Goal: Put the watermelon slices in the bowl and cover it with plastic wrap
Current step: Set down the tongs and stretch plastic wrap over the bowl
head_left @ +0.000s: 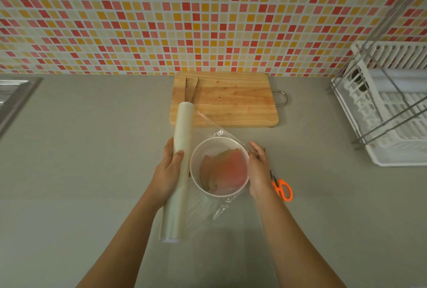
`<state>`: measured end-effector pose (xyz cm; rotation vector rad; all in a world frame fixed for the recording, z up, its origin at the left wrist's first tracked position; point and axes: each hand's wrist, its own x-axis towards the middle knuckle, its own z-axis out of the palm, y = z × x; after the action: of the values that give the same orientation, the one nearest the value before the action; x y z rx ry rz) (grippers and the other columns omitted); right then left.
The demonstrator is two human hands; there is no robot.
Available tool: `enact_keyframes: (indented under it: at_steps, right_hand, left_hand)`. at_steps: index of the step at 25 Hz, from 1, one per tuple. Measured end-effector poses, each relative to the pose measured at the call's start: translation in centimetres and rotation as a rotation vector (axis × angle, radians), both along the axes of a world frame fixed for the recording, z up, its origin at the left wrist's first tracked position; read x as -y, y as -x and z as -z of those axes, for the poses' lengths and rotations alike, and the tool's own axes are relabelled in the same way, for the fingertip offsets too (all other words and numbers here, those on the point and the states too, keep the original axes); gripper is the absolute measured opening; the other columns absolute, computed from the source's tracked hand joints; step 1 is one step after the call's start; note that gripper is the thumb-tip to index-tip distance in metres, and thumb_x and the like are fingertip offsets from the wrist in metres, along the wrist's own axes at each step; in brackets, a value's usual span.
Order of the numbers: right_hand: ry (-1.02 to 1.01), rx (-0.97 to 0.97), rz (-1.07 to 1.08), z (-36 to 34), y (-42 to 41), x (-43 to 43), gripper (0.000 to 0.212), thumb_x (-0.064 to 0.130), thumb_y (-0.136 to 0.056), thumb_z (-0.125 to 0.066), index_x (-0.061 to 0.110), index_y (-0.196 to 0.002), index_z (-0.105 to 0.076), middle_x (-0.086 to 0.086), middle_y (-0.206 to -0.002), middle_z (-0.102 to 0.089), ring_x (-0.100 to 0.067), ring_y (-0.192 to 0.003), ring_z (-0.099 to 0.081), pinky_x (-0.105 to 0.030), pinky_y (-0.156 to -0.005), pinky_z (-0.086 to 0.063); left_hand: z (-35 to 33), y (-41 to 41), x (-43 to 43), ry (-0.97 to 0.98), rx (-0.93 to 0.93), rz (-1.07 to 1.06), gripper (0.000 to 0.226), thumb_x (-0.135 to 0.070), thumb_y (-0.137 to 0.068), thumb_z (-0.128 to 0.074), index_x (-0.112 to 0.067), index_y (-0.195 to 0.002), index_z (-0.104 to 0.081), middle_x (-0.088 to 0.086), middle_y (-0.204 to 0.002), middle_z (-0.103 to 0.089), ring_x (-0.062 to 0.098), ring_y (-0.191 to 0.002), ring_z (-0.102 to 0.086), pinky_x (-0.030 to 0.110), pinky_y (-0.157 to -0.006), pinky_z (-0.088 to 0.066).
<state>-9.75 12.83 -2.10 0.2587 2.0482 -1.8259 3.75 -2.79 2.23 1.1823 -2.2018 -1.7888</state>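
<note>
A white bowl (198,159) stands on the grey counter in front of me, with pink watermelon slices (227,170) lying inside. A clear sheet of plastic wrap (223,205) stretches from the roll over the bowl. My left hand (167,173) grips the long white roll of plastic wrap (179,140) just left of the bowl. My right hand (258,167) presses flat against the bowl's right side, on the film's edge.
A wooden cutting board (233,100) with metal tongs (190,88) lies behind the bowl. Orange-handled scissors (283,189) rest right of my right hand. A white dish rack (390,107) stands at the far right, a steel sink (13,96) at the far left.
</note>
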Motion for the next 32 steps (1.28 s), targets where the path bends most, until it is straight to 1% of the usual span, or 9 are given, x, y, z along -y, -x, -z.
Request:
enact_keyframes:
  at_steps: [6,8,10,13,17,22,25,30,32]
  right_hand:
    - [0.078,0.06,0.114,-0.3,0.7,-0.2,0.044,-0.004,-0.089,-0.037,0.019,-0.123,-0.052,-0.003,-0.115,-0.059,-0.018,-0.103,-0.057,-0.031,-0.089,-0.046]
    - [0.094,-0.206,0.23,-0.7,0.2,-0.7,0.028,0.01,-0.096,-0.035,0.019,-0.113,-0.056,-0.009,-0.119,-0.061,-0.017,-0.108,-0.058,-0.024,-0.09,-0.042]
    - [0.151,-0.367,0.055,-1.1,-0.8,-0.9,0.029,0.034,-0.097,-0.029,0.033,-0.112,-0.054,0.005,-0.123,-0.059,-0.006,-0.117,-0.053,-0.017,-0.095,-0.038]
    - [0.157,-0.413,-0.264,-1.0,-2.1,-0.6,0.064,0.067,-0.086,-0.022,0.026,-0.13,-0.046,0.013,-0.133,-0.05,0.005,-0.125,-0.042,-0.009,-0.1,-0.031]
    - [0.129,-0.369,-0.225,-0.4,-2.4,-0.1,0.09,0.081,-0.075,-0.02,0.016,-0.135,-0.042,0.012,-0.128,-0.052,0.014,-0.116,-0.045,-0.002,-0.092,-0.032]
    - [-0.002,-0.211,-0.127,-0.5,-2.3,0.3,0.054,0.057,-0.092,-0.012,0.033,-0.108,-0.058,0.016,-0.1,-0.061,-0.006,-0.099,-0.057,-0.01,-0.075,-0.042]
    - [-0.172,-0.174,-0.096,-0.9,-2.2,0.5,0.06,0.055,-0.093,-0.01,0.025,-0.097,-0.062,0.017,-0.08,-0.057,-0.01,-0.082,-0.054,-0.021,-0.069,-0.039]
    - [-0.143,-0.19,-0.066,-0.5,-2.3,0.3,0.052,0.047,-0.097,-0.021,0.017,-0.115,-0.059,0.011,-0.103,-0.056,-0.008,-0.098,-0.051,-0.02,-0.081,-0.034]
    - [-0.054,-0.092,-0.068,-0.6,-2.0,0.3,0.038,0.042,-0.098,-0.028,0.025,-0.097,-0.062,0.014,-0.094,-0.06,-0.008,-0.093,-0.055,-0.016,-0.074,-0.037]
  left_hand:
    - [0.0,0.0,0.1,-0.025,-0.025,0.015,0.048,-0.047,-0.091,-0.036,-0.054,-0.137,-0.023,-0.001,-0.125,-0.055,0.032,-0.106,-0.061,0.057,-0.093,-0.049]
    - [0.0,0.0,0.2,-0.02,-0.019,0.021,0.047,-0.047,-0.091,-0.036,-0.056,-0.135,-0.022,-0.003,-0.121,-0.056,0.03,-0.102,-0.063,0.055,-0.091,-0.05]
    - [0.1,0.1,0.3,-0.017,-0.016,0.019,0.047,-0.048,-0.091,-0.036,-0.057,-0.134,-0.021,-0.002,-0.122,-0.057,0.03,-0.102,-0.064,0.054,-0.092,-0.05]
    - [0.2,0.3,0.4,-0.021,-0.015,0.026,0.047,-0.046,-0.093,-0.035,-0.055,-0.137,-0.02,0.0,-0.123,-0.057,0.031,-0.102,-0.064,0.054,-0.093,-0.049]
    - [0.4,0.4,0.3,-0.006,-0.018,0.024,0.045,-0.043,-0.097,-0.034,-0.051,-0.14,-0.021,-0.001,-0.122,-0.056,0.03,-0.101,-0.064,0.052,-0.093,-0.05]
    - [0.6,0.5,0.2,0.014,-0.025,0.009,0.045,-0.041,-0.098,-0.033,-0.047,-0.141,-0.02,0.002,-0.118,-0.057,0.031,-0.099,-0.064,0.052,-0.091,-0.051]
    - [0.7,0.5,0.2,0.028,-0.012,0.01,0.047,-0.042,-0.098,-0.032,-0.045,-0.143,-0.019,0.007,-0.122,-0.058,0.033,-0.099,-0.064,0.053,-0.092,-0.05]
    - [0.4,0.6,0.5,0.026,0.055,0.021,0.051,-0.046,-0.097,-0.031,-0.043,-0.147,-0.017,-0.001,-0.126,-0.049,0.026,-0.107,-0.057,0.043,-0.097,-0.044]
    - [0.3,0.5,0.6,0.023,0.096,0.021,0.053,-0.051,-0.095,-0.033,-0.037,-0.145,-0.021,-0.003,-0.123,-0.048,0.022,-0.106,-0.053,0.037,-0.092,-0.041]
